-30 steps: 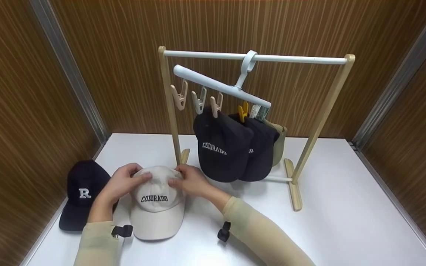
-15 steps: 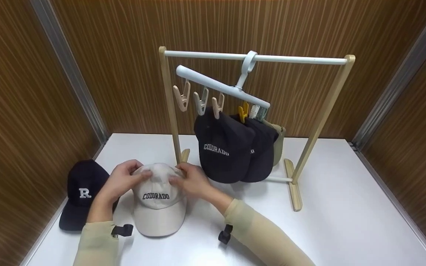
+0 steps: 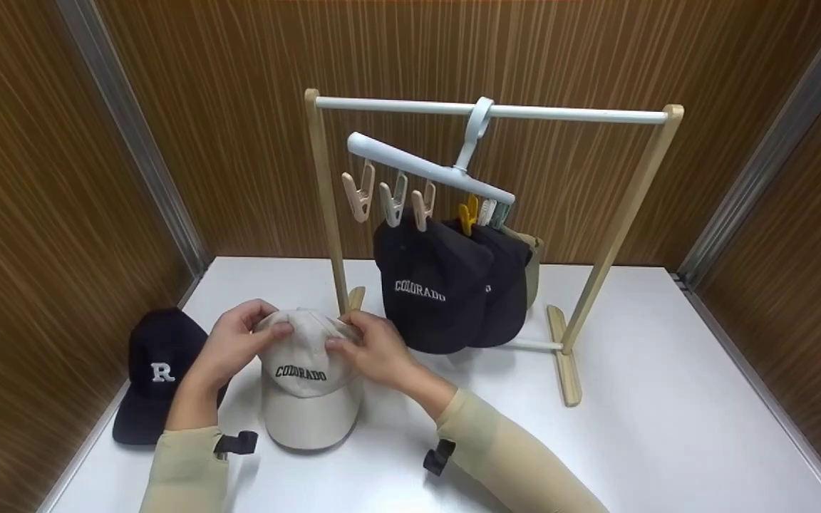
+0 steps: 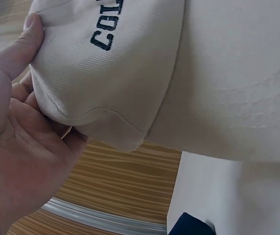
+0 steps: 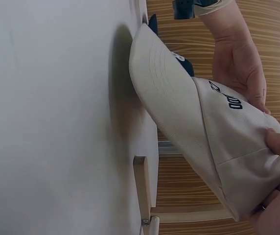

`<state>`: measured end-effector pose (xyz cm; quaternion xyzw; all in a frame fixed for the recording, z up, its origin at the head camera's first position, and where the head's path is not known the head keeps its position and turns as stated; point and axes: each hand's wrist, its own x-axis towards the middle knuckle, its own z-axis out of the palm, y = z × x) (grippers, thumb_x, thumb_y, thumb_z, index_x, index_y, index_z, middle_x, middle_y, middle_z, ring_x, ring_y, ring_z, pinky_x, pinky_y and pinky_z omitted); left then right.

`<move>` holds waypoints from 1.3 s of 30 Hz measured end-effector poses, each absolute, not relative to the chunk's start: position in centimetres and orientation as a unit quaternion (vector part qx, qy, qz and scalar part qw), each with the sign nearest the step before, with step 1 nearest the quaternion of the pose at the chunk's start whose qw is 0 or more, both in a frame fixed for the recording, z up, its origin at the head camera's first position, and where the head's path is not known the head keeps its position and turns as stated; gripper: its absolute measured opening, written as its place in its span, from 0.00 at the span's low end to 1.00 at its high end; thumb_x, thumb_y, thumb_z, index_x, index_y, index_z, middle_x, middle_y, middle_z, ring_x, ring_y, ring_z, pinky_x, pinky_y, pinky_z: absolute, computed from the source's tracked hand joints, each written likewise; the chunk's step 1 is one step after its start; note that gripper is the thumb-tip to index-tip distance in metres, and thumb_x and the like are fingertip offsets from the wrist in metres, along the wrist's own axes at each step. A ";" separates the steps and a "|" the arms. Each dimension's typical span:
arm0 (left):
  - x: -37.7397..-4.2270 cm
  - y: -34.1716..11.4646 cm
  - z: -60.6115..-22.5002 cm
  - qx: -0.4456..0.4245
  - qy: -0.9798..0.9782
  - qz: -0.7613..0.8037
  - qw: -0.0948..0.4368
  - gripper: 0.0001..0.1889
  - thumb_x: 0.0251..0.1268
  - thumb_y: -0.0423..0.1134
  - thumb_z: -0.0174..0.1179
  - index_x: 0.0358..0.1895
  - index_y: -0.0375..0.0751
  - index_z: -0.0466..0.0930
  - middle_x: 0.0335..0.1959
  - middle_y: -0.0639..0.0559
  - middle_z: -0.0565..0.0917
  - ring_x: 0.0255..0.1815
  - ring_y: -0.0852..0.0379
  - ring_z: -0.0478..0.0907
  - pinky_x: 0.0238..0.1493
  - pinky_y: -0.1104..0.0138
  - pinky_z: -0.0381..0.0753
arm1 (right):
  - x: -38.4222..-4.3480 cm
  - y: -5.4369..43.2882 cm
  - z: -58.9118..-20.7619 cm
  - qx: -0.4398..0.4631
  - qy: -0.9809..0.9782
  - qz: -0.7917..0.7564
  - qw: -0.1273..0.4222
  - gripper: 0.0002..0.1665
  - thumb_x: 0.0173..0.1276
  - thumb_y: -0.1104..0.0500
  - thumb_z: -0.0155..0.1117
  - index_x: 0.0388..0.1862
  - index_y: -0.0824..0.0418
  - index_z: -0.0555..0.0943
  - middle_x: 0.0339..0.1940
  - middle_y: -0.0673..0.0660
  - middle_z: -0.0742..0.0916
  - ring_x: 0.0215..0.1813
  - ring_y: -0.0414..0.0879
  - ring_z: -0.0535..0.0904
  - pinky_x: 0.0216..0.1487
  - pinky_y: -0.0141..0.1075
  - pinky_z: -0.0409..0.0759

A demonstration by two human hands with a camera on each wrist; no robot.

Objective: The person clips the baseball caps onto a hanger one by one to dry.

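Note:
A cream baseball cap (image 3: pixel 311 385) with dark COLORADO lettering is held between both hands, brim toward the person. My left hand (image 3: pixel 232 345) pinches the left side of its crown, thumb on the front and fingers behind. On the other side, my right hand (image 3: pixel 380 353) grips the crown the same way. The right wrist view shows the cap's brim (image 5: pixel 164 83) lifted off the white table, its shadow beside it. In the left wrist view, the left thumb (image 4: pixel 25 46) presses the fabric near the lettering.
A navy cap (image 3: pixel 161 370) with a white R lies left. A wooden rack (image 3: pixel 613 228) carries a white clip hanger (image 3: pixel 410 164), tilted low at right. Dark caps (image 3: pixel 425 285) and an olive cap (image 3: pixel 533 274) hang from it. Beige and grey clips (image 3: pixel 393 199) dangle at its left.
Both hands have raised the cream cap slightly and shifted it a little away from the person and to the right. The hanger's left end has swung slightly right and down.

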<state>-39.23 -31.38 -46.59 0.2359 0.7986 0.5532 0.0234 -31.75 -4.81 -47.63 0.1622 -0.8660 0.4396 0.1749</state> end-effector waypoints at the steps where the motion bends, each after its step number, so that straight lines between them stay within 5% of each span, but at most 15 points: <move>1: -39.2 -31.3 -46.5 0.237 0.797 0.555 0.024 0.14 0.73 0.40 0.78 0.49 0.34 0.86 0.43 0.47 0.89 0.47 0.51 0.78 0.47 0.65 0.80 | -31.6 -4.8 -47.5 0.166 -0.866 0.435 0.181 0.16 0.73 0.54 0.82 0.50 0.63 0.88 0.44 0.56 0.92 0.42 0.44 0.81 0.48 0.41 0.81; 14: -38.5 -30.4 -45.5 0.255 0.766 0.590 -0.009 0.11 0.72 0.35 0.77 0.48 0.33 0.87 0.42 0.48 0.87 0.48 0.54 0.78 0.50 0.66 0.78 | -30.4 -4.2 -46.0 0.197 -0.854 0.421 0.233 0.15 0.73 0.56 0.81 0.50 0.63 0.88 0.43 0.56 0.93 0.42 0.45 0.85 0.47 0.43 0.84; 26: -37.4 -29.7 -44.3 0.276 0.752 0.597 -0.028 0.08 0.70 0.31 0.77 0.46 0.33 0.87 0.40 0.50 0.87 0.45 0.55 0.78 0.46 0.67 0.78 | -30.5 -3.1 -46.8 0.216 -0.842 0.412 0.272 0.14 0.71 0.55 0.83 0.47 0.59 0.87 0.34 0.47 0.85 0.34 0.37 0.75 0.36 0.36 0.75; 39: -36.3 -28.3 -43.0 0.304 0.726 0.614 -0.054 0.08 0.68 0.25 0.77 0.44 0.34 0.88 0.39 0.51 0.88 0.43 0.56 0.80 0.47 0.68 0.80 | -28.0 -2.1 -43.8 0.231 -0.823 0.441 0.273 0.14 0.73 0.57 0.82 0.48 0.63 0.87 0.35 0.52 0.87 0.35 0.40 0.77 0.37 0.37 0.77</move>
